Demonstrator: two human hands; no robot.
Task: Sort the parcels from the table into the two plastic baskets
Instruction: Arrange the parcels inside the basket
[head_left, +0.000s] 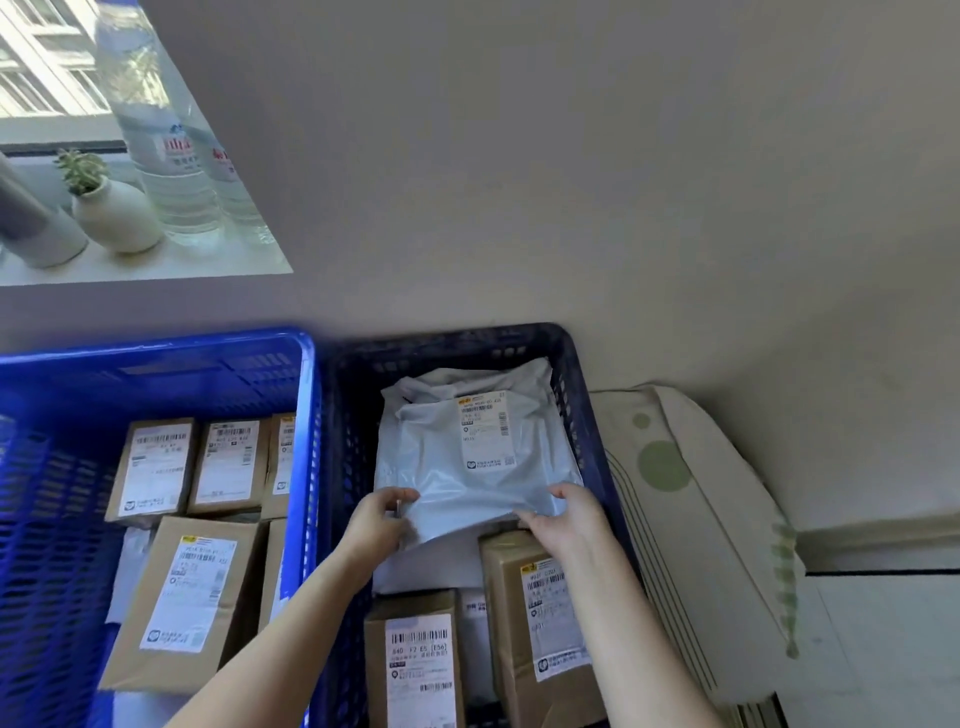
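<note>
Now, grey parcel (470, 467) in dark basket (582, 384), near edge held in left grip (375, 522) and right grip (563, 517)

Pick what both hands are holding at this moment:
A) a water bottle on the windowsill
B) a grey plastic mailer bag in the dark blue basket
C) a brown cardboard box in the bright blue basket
B: the left hand and right hand pinch the near edge of the grey mailer bag, which lies in the dark blue basket.

Domestic room doubling as parcel-sorting spot, plain painted wall (571, 182), windowsill (156, 260) with small potted succulent (111, 208) and water bottles (171, 156), folded dotted bedding (701, 519) beside two blue plastic baskets (306, 395) of labelled parcels (187, 597)
</note>
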